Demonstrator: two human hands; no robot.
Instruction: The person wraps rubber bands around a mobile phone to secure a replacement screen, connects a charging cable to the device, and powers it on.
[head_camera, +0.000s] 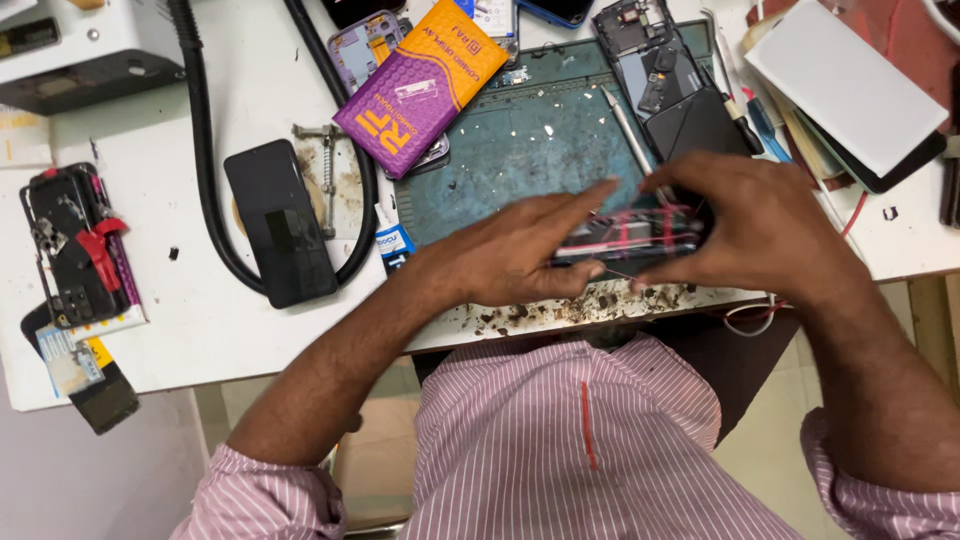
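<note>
Cluttered bench: both hands grip banded phone (near front edge)

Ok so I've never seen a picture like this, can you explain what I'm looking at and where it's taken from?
This is one view from a camera worn on a person's head, looking down at their own two bare hands over a white workbench. The left hand and right hand together grip a dark flat phone bound with red bands, above a worn green work mat. Nearby lie a purple and orange flat box, a black phone lying face up, a thick black cable and an opened phone frame.
</note>
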